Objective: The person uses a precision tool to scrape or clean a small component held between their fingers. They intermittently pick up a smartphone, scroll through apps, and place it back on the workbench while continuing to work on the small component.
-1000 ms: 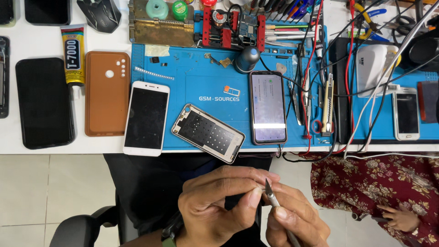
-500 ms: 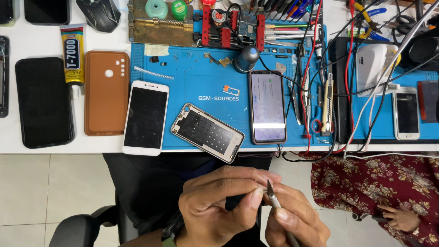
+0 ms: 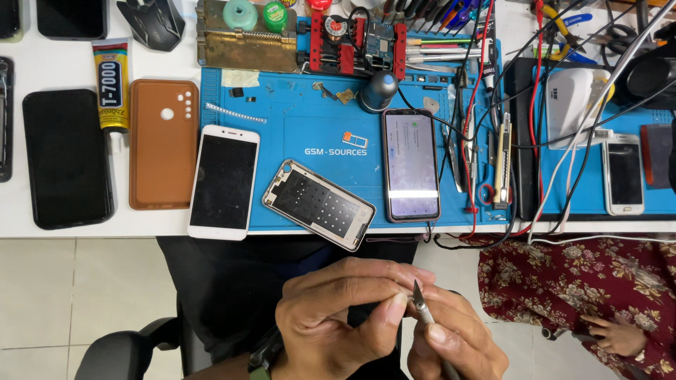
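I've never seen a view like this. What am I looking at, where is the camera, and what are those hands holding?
The camera sits on a person's head and looks down past their own two bare hands. The right hand holds a thin pointed tool; the left hand pinches near its tip. Whether anything small sits between the fingers is too hard to tell. Beyond them a white table carries a blue work mat, a white phone, a lit phone, a bare phone frame, a brown back cover and a glue tube. At right, another person's flowered sleeve shows.
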